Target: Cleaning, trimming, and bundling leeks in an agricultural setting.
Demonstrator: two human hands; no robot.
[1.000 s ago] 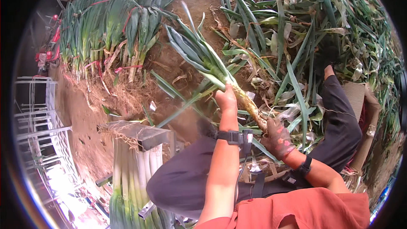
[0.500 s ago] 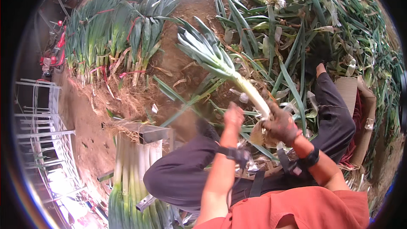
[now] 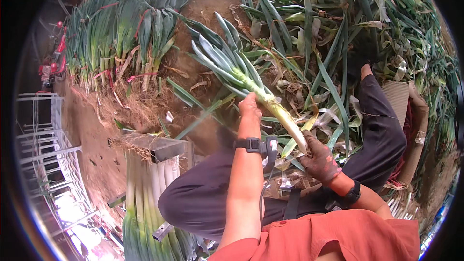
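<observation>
A single leek (image 3: 286, 120) slants across in front of me, its blue-green leaves fanned toward the upper left and its white end toward my lap. My bare left hand (image 3: 250, 106) is closed at its neck, below the leaves. My right hand (image 3: 320, 160), in a dirty dark glove, is closed round the white lower end; its fingertips are partly hidden. A loose yellow-green leaf strip (image 3: 309, 123) shows beside the stalk, near the right hand. Peeled leaves lie underneath, around my legs.
Bundles of leeks (image 3: 121, 34) tied with pink bands stand at the far left. Near left, more leeks (image 3: 145, 203) lie at a metal frame (image 3: 166, 150). A large heap of leaves (image 3: 338, 24) fills the right. A cardboard box (image 3: 416, 140) stands by my right knee.
My left hand has moved up and left from beside the stalk and closed on the leek's neck. The right hand is slightly lower, and a yellow-green strip now shows beside the stalk.
</observation>
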